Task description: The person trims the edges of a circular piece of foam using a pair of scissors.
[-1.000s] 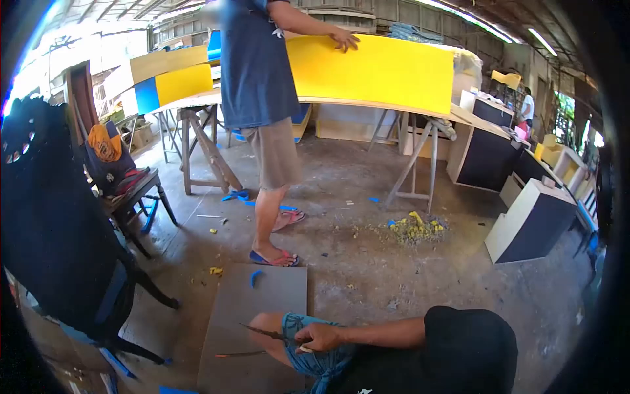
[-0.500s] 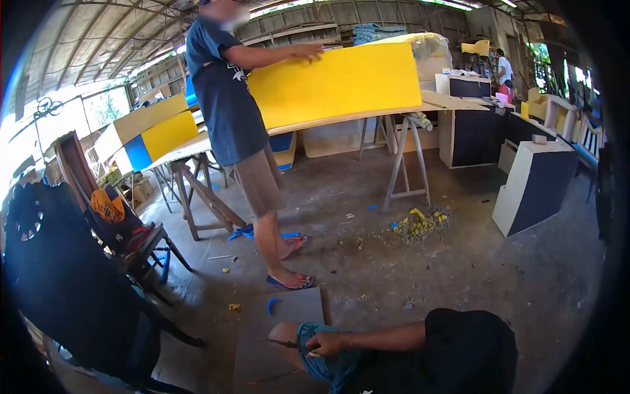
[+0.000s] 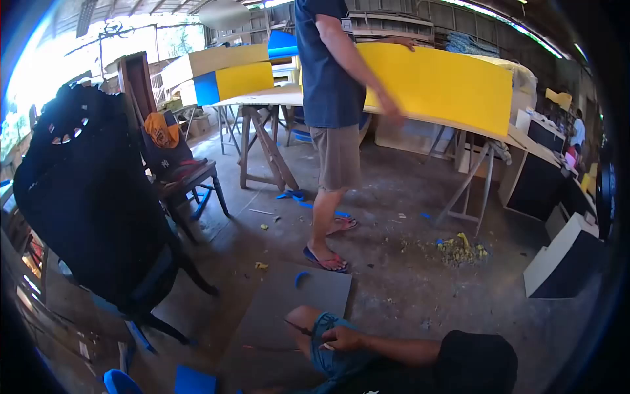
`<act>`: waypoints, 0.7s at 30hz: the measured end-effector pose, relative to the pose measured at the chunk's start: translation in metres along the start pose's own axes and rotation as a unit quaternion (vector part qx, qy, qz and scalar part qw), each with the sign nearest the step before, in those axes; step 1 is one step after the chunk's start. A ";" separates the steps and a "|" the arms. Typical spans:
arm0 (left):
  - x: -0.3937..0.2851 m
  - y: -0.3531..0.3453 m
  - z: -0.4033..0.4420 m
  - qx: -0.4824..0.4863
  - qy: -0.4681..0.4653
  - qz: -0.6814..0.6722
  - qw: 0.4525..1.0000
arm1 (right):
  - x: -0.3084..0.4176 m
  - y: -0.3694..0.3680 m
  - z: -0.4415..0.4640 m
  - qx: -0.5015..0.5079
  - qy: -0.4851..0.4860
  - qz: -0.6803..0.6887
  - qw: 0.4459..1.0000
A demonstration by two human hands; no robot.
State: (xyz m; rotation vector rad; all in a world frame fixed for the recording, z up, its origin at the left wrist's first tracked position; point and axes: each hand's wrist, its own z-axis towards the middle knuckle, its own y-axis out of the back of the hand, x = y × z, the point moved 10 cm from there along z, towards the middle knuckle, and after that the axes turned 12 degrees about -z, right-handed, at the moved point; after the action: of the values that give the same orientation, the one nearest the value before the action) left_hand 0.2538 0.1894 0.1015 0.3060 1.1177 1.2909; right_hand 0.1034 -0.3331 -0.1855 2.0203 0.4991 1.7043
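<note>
My right hand (image 3: 342,338) rests over my bent knee (image 3: 305,318), its fingers closed around a thin, dark, pointed tool (image 3: 298,325). The tool's exact kind is too small to make out, and a small pale bit shows under the fingers. Teal patterned shorts (image 3: 328,358) cover the thigh below the hand. Beneath my leg lies a flat grey-brown board (image 3: 262,315) with a curved blue scrap (image 3: 301,279) on it. My left hand is outside the picture.
A co-worker (image 3: 331,79) stands beside a long yellow block (image 3: 440,85) on a trestle table. Dark carved chair (image 3: 92,197) is at left, another chair with an orange cap (image 3: 161,130) behind it. Yellow and grey scraps (image 3: 462,249) lie on the floor.
The view has swung left and tilted down, so the room appears shifted right. The co-worker's near arm has come down in front of the yellow block. My right hand keeps its hold.
</note>
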 end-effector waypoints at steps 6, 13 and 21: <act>-0.010 0.003 0.000 -0.009 0.001 0.032 0.999 | -0.003 0.003 0.005 0.039 0.013 -0.011 0.999; -0.013 0.004 0.001 -0.007 0.006 0.063 0.998 | 0.001 -0.001 0.019 0.043 0.030 0.136 0.989; -0.012 0.008 -0.012 -0.015 0.009 0.088 0.996 | -0.038 -0.019 0.022 0.072 -0.033 0.152 0.985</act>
State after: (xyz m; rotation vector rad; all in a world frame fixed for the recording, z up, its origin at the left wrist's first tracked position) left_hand 0.2412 0.1772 0.1080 0.3777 1.1037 1.4675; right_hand 0.1190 -0.3402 -0.2297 2.3471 0.3109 1.8107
